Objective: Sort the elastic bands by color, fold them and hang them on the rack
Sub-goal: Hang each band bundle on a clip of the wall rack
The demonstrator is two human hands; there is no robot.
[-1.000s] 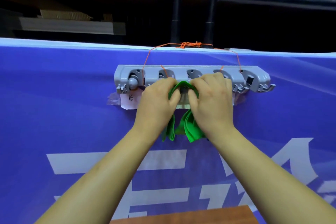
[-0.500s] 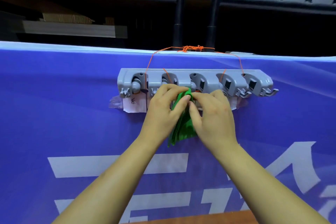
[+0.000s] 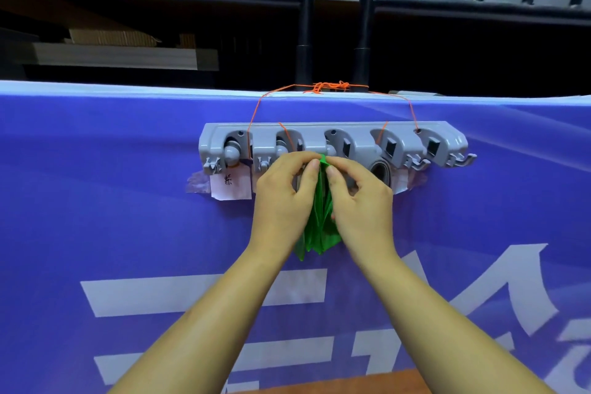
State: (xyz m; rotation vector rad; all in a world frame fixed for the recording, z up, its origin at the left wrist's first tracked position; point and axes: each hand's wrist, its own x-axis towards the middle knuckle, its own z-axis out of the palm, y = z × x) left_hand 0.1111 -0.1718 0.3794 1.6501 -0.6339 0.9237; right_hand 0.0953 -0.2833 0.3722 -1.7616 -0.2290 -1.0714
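Banner (image 3: 96,201): a blue sheet with large white characters, draped over a barrier. It serves as the backing surface the rack lies against.
Railing (image 3: 305,25): dark metal posts behind the banner's top edge, which seem to be the anchor for the rack's tie.
Rack (image 3: 361,133): a grey plastic holder with a row of clamp slots and small hooks, set level and facing the person so that each slot can take one colour.
Left hand (image 3: 281,198): thumb and forefinger pinch the left side of the band's top fold, just below the middle slots. This probably keeps the layers from springing apart.
Right hand (image 3: 361,201): pinches the same fold from the right, fingertips nearly meeting the left hand's, to steer the fold up toward a slot.
Green elastic band (image 3: 319,227): folded, its top pinched between both hands at the rack's lower edge and not yet clearly seated. The tails hang down the banner.
Grey roll (image 3: 380,171): sits under the fourth slot and is likely a band already hung.
Paper label (image 3: 230,185): taped under the first slot, apparently naming a colour.
Orange string (image 3: 332,86): knotted at the posts and run down to the rack to hold it up.
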